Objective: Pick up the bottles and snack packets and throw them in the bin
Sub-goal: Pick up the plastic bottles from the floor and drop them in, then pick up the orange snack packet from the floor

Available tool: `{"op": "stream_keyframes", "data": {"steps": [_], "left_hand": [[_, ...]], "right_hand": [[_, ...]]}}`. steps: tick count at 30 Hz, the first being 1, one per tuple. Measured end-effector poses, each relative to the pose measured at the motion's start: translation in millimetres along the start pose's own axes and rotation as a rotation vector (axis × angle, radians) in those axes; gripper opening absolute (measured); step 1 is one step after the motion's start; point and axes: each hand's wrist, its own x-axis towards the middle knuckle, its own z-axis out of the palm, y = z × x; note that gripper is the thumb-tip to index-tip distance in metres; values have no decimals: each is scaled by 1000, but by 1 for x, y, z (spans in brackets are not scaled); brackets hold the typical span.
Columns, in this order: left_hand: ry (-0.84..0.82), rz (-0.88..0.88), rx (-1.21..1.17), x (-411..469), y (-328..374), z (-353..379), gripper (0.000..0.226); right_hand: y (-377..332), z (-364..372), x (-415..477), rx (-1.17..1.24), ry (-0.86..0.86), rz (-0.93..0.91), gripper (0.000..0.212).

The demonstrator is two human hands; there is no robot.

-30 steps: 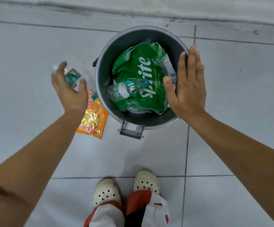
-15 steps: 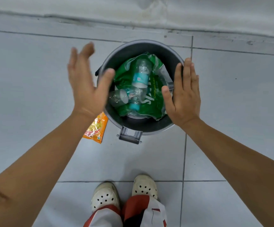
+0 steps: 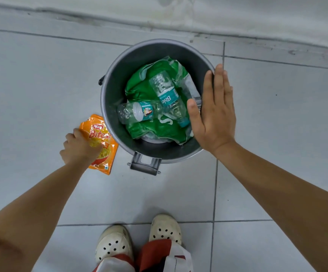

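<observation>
A grey round bin stands on the tiled floor. Inside it lie a crumpled green Sprite wrapper and two clear water bottles with teal labels, one lying crosswise and one on top of it. An orange Bites snack packet lies on the floor just left of the bin. My left hand is down on the packet with its fingers closing on it. My right hand hovers flat and open over the bin's right rim, holding nothing.
The bin has a metal handle bracket on its near side. My two feet in white clogs stand just in front of it. A wall base runs along the far side of the floor.
My left hand dropped a second bottle into the bin, then moved down and left onto the orange packet. My right hand stayed over the bin's right rim.
</observation>
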Motion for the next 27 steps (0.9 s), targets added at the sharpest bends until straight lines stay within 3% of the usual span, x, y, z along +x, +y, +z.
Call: {"op": "stream_keyframes", "data": {"steps": [4, 10, 12, 15, 18, 20, 25, 27], "left_hand": [[34, 13, 41, -2, 1, 5, 67], [105, 102, -130, -2, -3, -2, 30], [132, 89, -280, -6, -4, -11, 26], [211, -19, -711, -16, -5, -31, 17], [421, -9, -1032, -41, -6, -67, 15], [511, 93, -1200, -53, -12, -92, 9], [522, 193, -1292, -49, -11, -148, 40], [459, 284, -1330, -65, 22, -163, 26]], "right_hand": [[1, 1, 0, 9, 3, 0, 78], [-1, 0, 0, -11, -2, 1, 78], [-1, -1, 0, -18, -10, 4, 78], [-1, 0, 0, -31, -20, 8, 79], [-2, -3, 1, -28, -32, 16, 79], [-3, -4, 0, -25, -45, 19, 79], [-2, -5, 0, 10, -47, 15, 81], [-2, -4, 0, 20, -40, 13, 80]]}}
